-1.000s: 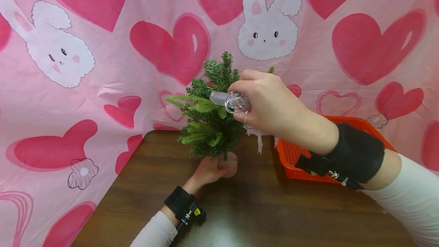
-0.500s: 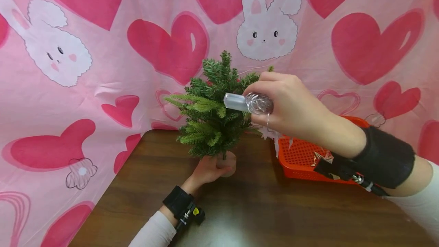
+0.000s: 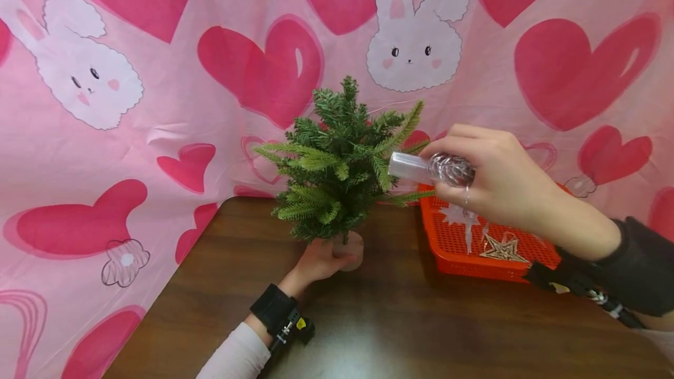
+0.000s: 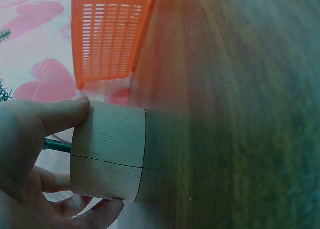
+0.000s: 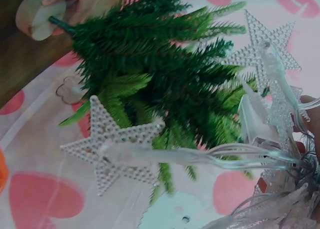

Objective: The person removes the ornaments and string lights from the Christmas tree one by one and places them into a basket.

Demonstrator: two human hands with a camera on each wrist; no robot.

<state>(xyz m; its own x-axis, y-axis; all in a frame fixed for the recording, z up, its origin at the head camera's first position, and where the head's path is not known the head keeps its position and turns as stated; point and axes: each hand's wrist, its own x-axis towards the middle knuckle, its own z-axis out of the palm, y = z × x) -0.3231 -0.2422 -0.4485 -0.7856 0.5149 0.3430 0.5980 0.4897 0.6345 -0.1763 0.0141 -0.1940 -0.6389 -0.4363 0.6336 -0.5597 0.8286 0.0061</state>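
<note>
A small artificial Christmas tree [image 3: 321,180] stands on the table in the head view. My left hand [image 3: 313,263] grips its round wooden base [image 4: 107,149], thumb on one side and fingers on the other in the left wrist view. To the right of the tree, my right hand [image 3: 492,171] holds a coiled bundle of string lights [image 3: 451,169] in the air. A clear plastic box [image 3: 409,166] sticks out from the bundle on the tree side. Studded clear stars [image 5: 112,146] dangle from the wires in the right wrist view, overlapping the branches.
An orange perforated basket [image 3: 439,259] sits at the right, partly under my right forearm. Inside it lies a gold glitter star [image 3: 504,248]. A pink curtain [image 3: 174,104] with hearts and rabbits hangs behind the brown wooden table [image 3: 368,320].
My right hand has moved right and slightly down with the string lights, from in front of the tree to over the basket. The left hand stays on the base.
</note>
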